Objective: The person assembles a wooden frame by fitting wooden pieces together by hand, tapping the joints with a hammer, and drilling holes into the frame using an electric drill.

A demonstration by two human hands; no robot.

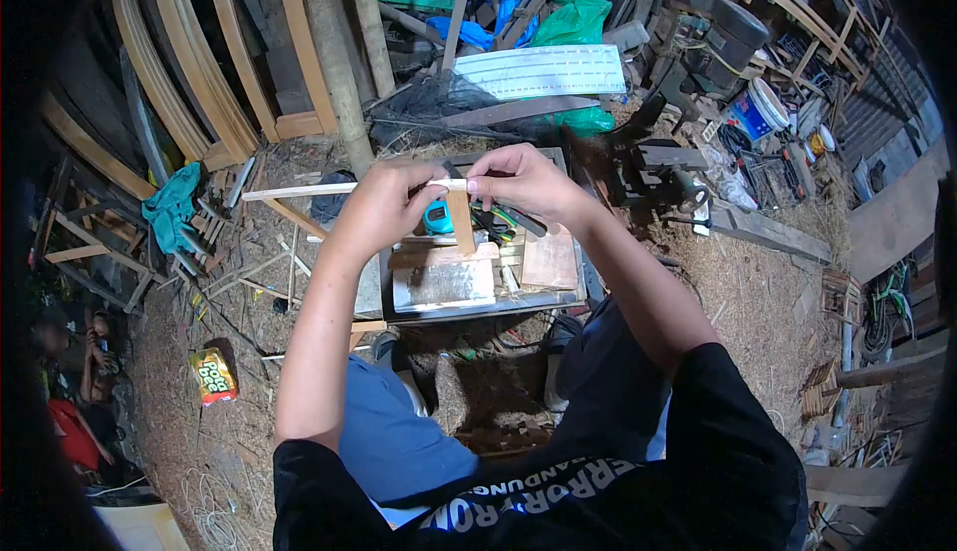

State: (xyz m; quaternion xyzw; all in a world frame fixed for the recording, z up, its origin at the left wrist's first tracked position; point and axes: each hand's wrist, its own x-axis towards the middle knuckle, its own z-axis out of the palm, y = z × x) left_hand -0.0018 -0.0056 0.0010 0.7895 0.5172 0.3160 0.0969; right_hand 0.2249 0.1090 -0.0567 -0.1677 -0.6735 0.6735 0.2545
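Both hands are closed on a light wooden frame [299,192] above the desk [570,299]. Left hand [384,207] grips the long top strip near its joint with the short crosspiece [461,222]; right hand [523,187] pinches the same joint from the other side, thumb and fingers together. The strip runs out past the left hand, roughly level, and the crosspiece points down toward the desk.

On the desk, a turquoise tape measure [437,217] lies just beside the left hand. A pale board with dark marks [444,284] sits at the near edge, with a plain brown board [549,257] to its right. Dark tools with green parts [496,222] lie between the crosspiece and the right hand; their exact type cannot be told.

On the debris-covered ground, a yellow-green snack packet [212,375] lies to the left, well apart from the desk. A turquoise cloth [172,207] hangs over wood scraps. A white and blue bucket [760,109] is at far right.
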